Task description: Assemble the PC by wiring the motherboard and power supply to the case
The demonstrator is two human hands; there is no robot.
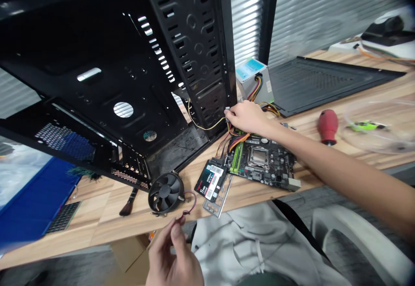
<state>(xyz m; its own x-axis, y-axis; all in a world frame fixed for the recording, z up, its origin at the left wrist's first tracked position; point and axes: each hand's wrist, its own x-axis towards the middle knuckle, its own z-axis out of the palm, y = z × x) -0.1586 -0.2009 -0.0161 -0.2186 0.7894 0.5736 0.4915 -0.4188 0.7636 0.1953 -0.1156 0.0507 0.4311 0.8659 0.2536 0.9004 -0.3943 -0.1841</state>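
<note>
right hand (246,117), fingers (229,114) pinched on thin yellow wire (207,123) beside black metal computer case (194,39), left hand (173,255), fingers (177,234) clamped on thin red fan wire (195,204)

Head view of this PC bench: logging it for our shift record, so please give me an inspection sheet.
Surface: wooden workbench.
Job's things: black PC case, motherboard, SSD, power supply, CPU cooler.
Clutter: red-handled screwdriver, I/O shield.
Hands: right hand pinches the yellow wire at the case; left hand holds the cooler's thin lead.
Cables: coloured wire bundle over the motherboard.
Surroundings: grey hoodie, white chair, window blinds.
</note>
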